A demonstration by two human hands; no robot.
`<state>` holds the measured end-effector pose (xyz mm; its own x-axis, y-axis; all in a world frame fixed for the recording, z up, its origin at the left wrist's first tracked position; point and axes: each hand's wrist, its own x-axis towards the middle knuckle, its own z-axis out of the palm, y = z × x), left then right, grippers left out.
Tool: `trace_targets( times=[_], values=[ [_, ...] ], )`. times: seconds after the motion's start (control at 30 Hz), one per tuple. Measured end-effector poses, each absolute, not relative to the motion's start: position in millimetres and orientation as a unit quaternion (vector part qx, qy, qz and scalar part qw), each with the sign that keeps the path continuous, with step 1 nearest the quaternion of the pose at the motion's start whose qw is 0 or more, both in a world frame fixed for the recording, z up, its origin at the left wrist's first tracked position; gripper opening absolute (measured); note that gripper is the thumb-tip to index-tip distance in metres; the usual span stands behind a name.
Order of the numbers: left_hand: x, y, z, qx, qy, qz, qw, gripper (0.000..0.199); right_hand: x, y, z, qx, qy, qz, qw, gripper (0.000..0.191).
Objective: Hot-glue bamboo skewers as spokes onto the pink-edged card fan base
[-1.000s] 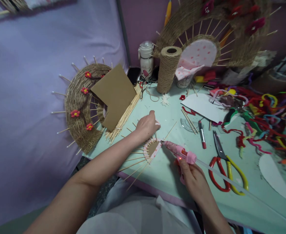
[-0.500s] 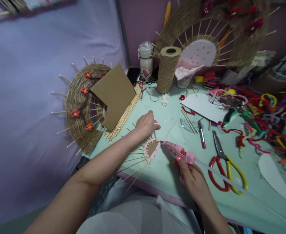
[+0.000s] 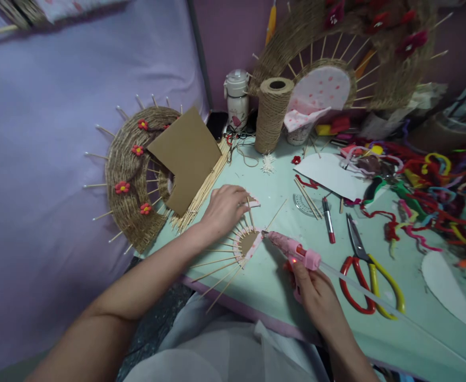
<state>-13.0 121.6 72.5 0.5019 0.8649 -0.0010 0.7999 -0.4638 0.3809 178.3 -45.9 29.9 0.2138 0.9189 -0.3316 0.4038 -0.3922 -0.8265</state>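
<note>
My right hand (image 3: pixel 316 289) is wrapped round a pink glue gun (image 3: pixel 292 249) with a long clear glue stick running out of its back. The nozzle meets the right corner of a half-round cardboard piece (image 3: pixel 248 244) edged in pink-and-white fabric, from which thin wooden sticks (image 3: pixel 217 260) fan out. Above this piece, my left hand (image 3: pixel 225 207) has its fingers closed at a thin stick (image 3: pixel 251 215) standing out near the right corner; the fingertips are partly hidden. Just beyond those fingers lies a small fabric-edged cardboard piece (image 3: pixel 253 201).
A woven twine fan (image 3: pixel 131 175) with red flowers and a brown cardboard sheet (image 3: pixel 191 154) lie left, beside bundled sticks (image 3: pixel 201 196). Behind stand a bottle (image 3: pixel 236 101) and a twine spool (image 3: pixel 272 116). Scissors (image 3: pixel 370 276), a marker (image 3: pixel 328 220) and colourful pipe cleaners (image 3: pixel 423 196) are right.
My left hand has drawn back to the left and slightly down, its fingers now at the stick, uncovering more of the small fabric-edged piece. The glue gun has hardly moved.
</note>
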Motion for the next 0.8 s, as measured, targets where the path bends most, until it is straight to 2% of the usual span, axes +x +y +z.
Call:
trace_targets(
  times=[0.23, 0.5, 0.8],
  values=[
    [-16.0, 73.9, 59.1, 0.886, 0.441, 0.022, 0.141, 0.037, 179.1, -49.5, 25.7, -0.718, -0.466, 0.414, 0.31, 0.077],
    [-12.6, 70.1, 49.0, 0.893, 0.437, 0.008, 0.11, 0.051, 178.3, -49.2, 24.4, -0.71, -0.471, 0.422, 0.309, 0.072],
    [-12.6, 70.3, 50.0, 0.886, 0.442, 0.005, 0.136, 0.048, 181.3, -51.2, 21.8, -0.711, -0.462, 0.428, 0.312, 0.074]
  ],
)
